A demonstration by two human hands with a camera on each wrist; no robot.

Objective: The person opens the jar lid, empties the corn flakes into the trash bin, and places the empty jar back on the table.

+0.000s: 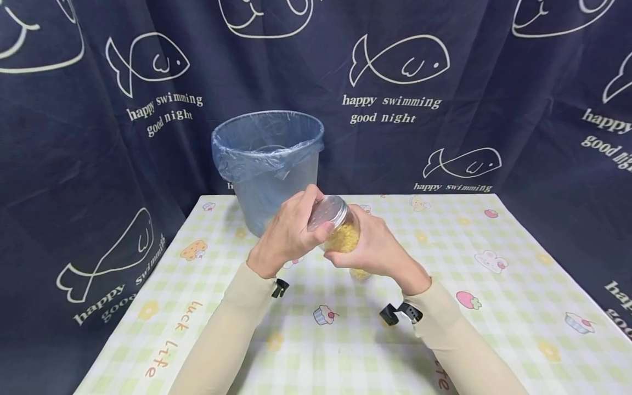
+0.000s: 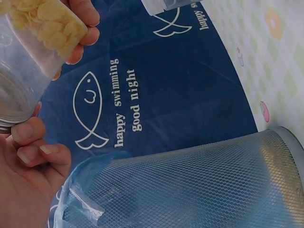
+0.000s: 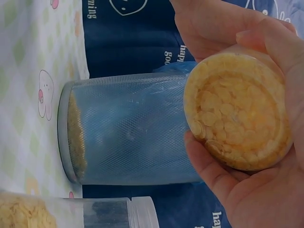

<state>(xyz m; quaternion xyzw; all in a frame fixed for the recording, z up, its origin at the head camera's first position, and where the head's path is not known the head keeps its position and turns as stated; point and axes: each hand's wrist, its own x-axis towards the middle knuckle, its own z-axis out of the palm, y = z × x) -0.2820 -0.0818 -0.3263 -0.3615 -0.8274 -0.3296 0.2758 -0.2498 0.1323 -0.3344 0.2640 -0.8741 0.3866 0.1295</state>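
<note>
A clear jar (image 1: 345,237) of yellow flakes is held above the table, tilted toward the left, between both hands. My left hand (image 1: 288,227) grips its silver lid (image 1: 326,213), thumb along the near edge and fingers over the far side. The right hand (image 1: 377,241) wraps round the jar's body. In the right wrist view the round base of the jar (image 3: 235,114) faces the camera, with flakes packed against it. Toward the lid the jar is see-through in the left wrist view, the flakes (image 2: 50,26) lying at the base end.
Behind the left hand stands a mesh bin (image 1: 276,186) lined with a blue plastic bag (image 1: 269,156). A second clear jar (image 3: 61,211) of flakes stands on the table, mostly hidden below the right hand in the head view. A checked cloth (image 1: 316,351) covers the table; a dark curtain hangs behind.
</note>
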